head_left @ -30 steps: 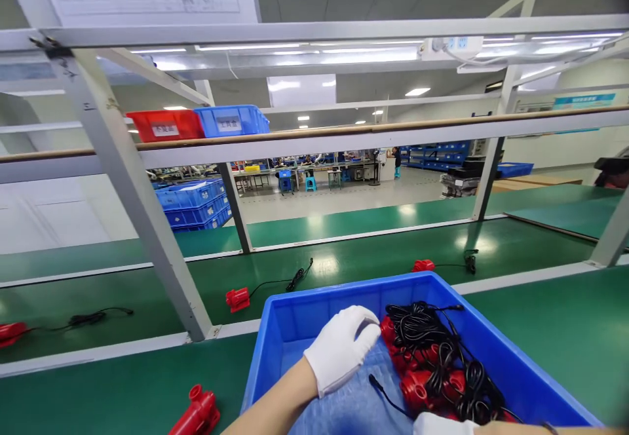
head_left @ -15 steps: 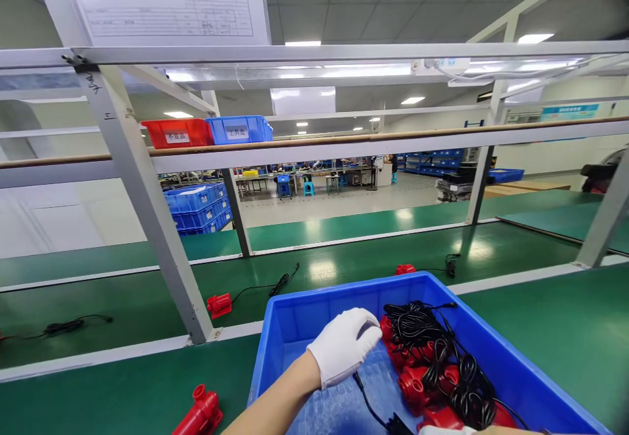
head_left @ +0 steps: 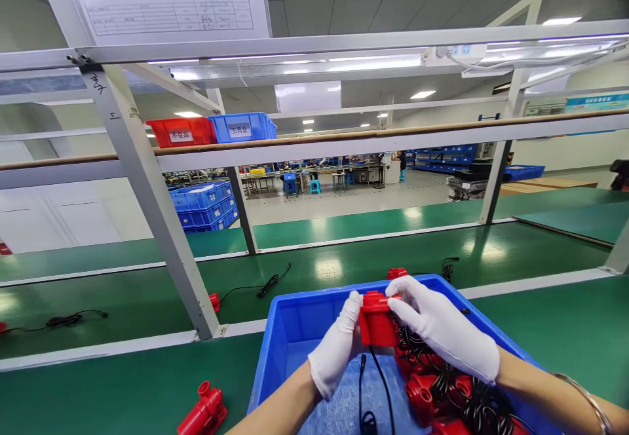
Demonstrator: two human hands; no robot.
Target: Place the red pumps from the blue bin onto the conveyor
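Above the blue bin (head_left: 285, 304), a red pump (head_left: 377, 327) with a black cable is held up between both white-gloved hands. My left hand (head_left: 337, 348) grips its left side. On its upper right, the fingers of my right hand (head_left: 445, 327) are closed. A black cable (head_left: 381, 376) hangs from it into the bin, near a cable end with a small plug (head_left: 362, 363). Under my right hand, several other red pumps (head_left: 422, 396) with coiled black cables (head_left: 476, 402) fill the bin's right side, partly hidden by the hand and arm.
On the bench left of the bin lies another red pump (head_left: 204, 410). Beyond the white rail, the green belt (head_left: 324, 268) carries more pumps and a coiled cable (head_left: 268, 284). A grey post (head_left: 157, 212) rises at left. Red (head_left: 181, 132) and blue boxes (head_left: 243, 127) stand on the shelf.
My right hand has come up from the bottom edge into full view. A red pump is now raised between both hands; my left hand had been over the bin with no pump visible in it.
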